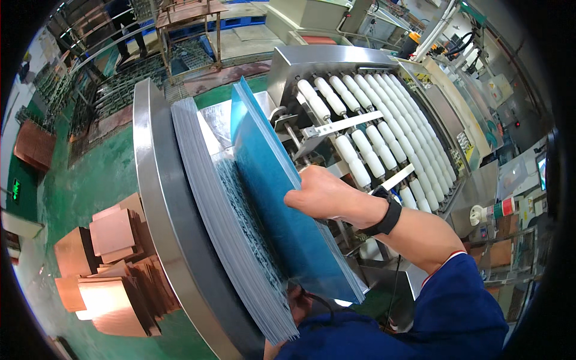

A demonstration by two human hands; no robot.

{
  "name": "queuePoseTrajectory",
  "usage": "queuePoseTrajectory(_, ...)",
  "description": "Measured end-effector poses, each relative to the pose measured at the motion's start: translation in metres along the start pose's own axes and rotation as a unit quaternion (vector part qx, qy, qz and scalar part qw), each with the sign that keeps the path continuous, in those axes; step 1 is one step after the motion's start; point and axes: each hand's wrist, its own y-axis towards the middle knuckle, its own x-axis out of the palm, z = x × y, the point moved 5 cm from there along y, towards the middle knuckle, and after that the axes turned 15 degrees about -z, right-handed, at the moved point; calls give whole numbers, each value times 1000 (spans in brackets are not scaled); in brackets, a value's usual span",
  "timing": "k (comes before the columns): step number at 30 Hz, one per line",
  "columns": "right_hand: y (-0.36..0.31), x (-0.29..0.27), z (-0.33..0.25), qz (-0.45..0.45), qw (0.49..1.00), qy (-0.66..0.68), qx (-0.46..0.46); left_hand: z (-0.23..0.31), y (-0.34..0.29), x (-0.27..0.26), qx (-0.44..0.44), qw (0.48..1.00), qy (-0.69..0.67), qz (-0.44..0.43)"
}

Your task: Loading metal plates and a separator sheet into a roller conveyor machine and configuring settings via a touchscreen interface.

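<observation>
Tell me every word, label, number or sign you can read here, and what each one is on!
None can be read clearly.
Green lit sign at far left: too small and blurred.
Screen at far right: too small.
Blue sheets at the right hand: no writing shows.
Black wristband: none shows either.
</observation>
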Motion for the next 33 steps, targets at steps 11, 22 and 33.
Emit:
queuePoseTrajectory(11, -10, -4, -7, 22, 998, -19, -50, 3, 3, 45, -1, 1000, 27, -15)
queuePoseTrajectory(22, 4, 34, -20, -118, 988, -54, -82, 8, -19, -18, -24, 929, 368, 12)
queuePoseTrajectory(33, -21, 133, 70, -129, 947, 178, -234, 38, -144, 159, 30, 562, 801, 203)
